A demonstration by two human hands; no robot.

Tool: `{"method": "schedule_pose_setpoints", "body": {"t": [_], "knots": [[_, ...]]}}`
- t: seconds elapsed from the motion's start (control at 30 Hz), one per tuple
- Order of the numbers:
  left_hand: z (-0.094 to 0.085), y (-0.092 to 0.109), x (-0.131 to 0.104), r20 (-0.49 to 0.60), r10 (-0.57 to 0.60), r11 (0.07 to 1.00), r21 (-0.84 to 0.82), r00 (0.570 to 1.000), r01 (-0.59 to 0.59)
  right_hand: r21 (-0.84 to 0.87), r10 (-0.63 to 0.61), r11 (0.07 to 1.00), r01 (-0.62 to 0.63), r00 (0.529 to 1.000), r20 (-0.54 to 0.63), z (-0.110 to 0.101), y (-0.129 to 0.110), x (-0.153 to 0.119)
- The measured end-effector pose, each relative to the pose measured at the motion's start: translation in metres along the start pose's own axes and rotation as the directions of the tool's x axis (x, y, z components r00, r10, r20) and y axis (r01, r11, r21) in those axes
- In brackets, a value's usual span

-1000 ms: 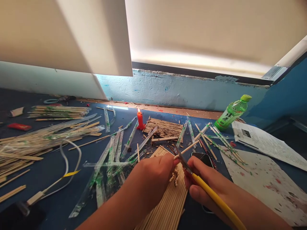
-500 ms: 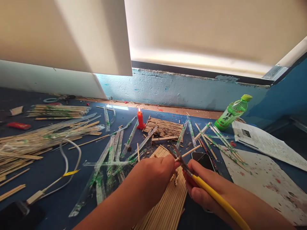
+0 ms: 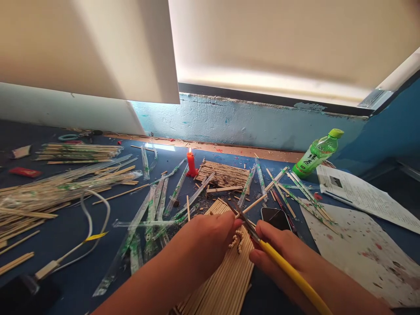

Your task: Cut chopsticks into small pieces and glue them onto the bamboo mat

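My left hand (image 3: 210,238) is closed on a thin wooden chopstick (image 3: 256,203), whose far end points up to the right. My right hand (image 3: 282,249) wraps around shears with a long yellow handle (image 3: 292,273). The metal blades (image 3: 244,220) lie across the chopstick, close by my left fingertips. Below both hands is a flat panel of wooden sticks (image 3: 226,273) laid side by side. Small cut stick pieces (image 3: 236,241) sit on this panel, partly hidden by my left hand.
Behind the hands stand a lit red candle (image 3: 190,162) and a darkened stick panel (image 3: 226,174). Plastic wrappers (image 3: 151,223) and loose sticks spread left. A phone (image 3: 274,218), stained paper (image 3: 354,249) and a green bottle (image 3: 316,154) are at right. A white cable (image 3: 88,210) loops at left.
The chopstick, my left hand and the shears have shifted slightly left. The cut pieces on the panel show more now. The blades still lie across the chopstick.
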State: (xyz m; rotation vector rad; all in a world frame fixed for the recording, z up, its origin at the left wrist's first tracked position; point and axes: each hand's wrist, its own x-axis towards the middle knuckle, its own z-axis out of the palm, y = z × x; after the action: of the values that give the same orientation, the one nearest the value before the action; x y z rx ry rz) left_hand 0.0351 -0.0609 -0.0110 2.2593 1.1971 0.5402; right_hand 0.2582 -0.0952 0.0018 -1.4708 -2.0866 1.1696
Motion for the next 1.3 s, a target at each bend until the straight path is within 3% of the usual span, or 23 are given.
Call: {"method": "schedule_pose_setpoints", "body": {"t": [0.1,0.17,0.23,0.33,0.47,0.67,0.73,0.8,0.9,1.0,1.13,1.3], "knots": [[-0.006,0.010,-0.001,0.034,-0.093,0.947,-0.306,0.995,0.099,-0.052,0.041,0.998,-0.040,0.999,0.026,-0.003,-0.001,0.001],[-0.007,0.015,0.000,0.071,-0.192,0.781,-0.592,0.979,0.197,-0.044,0.070,0.997,-0.068,0.997,0.037,-0.004,-0.002,0.001],[-0.007,0.015,0.001,0.155,-0.266,0.546,-0.789,0.951,0.282,-0.038,0.081,0.996,-0.079,0.995,0.051,-0.005,-0.004,0.001],[-0.008,0.012,0.004,0.265,-0.284,0.314,-0.882,0.921,0.351,-0.031,0.089,0.996,-0.087,0.994,0.069,-0.004,-0.008,0.002],[-0.011,0.008,0.007,0.302,-0.271,0.251,-0.894,0.914,0.370,-0.029,0.091,0.996,-0.089,0.993,0.074,-0.004,-0.010,0.001],[-0.006,0.010,0.005,0.303,-0.194,0.284,-0.893,0.933,0.349,-0.013,0.075,0.997,-0.075,0.997,0.036,-0.003,-0.007,0.003],[-0.006,0.012,0.004,0.258,-0.193,0.346,-0.885,0.947,0.312,0.006,0.061,0.998,-0.061,0.998,0.034,-0.003,-0.007,0.003],[-0.008,0.013,0.001,0.178,-0.190,0.507,-0.825,0.966,0.252,0.020,0.054,0.998,-0.055,0.998,0.037,-0.002,-0.007,0.002],[-0.012,0.014,-0.003,0.071,-0.144,0.791,-0.591,0.987,0.158,0.015,0.081,0.996,-0.082,0.994,0.069,-0.002,-0.006,-0.001],[-0.012,0.012,-0.005,0.028,-0.092,0.930,-0.355,0.995,0.096,0.009,0.094,0.995,-0.095,0.991,0.092,-0.001,-0.006,-0.001],[-0.011,0.011,-0.006,0.011,-0.058,0.971,-0.232,0.998,0.059,0.000,0.040,0.999,-0.040,0.999,0.036,0.003,-0.007,0.004],[-0.007,0.014,-0.008,0.028,-0.054,0.966,-0.253,0.998,0.060,-0.066,0.019,0.998,-0.024,0.997,-0.081,0.009,-0.004,0.007]]}}
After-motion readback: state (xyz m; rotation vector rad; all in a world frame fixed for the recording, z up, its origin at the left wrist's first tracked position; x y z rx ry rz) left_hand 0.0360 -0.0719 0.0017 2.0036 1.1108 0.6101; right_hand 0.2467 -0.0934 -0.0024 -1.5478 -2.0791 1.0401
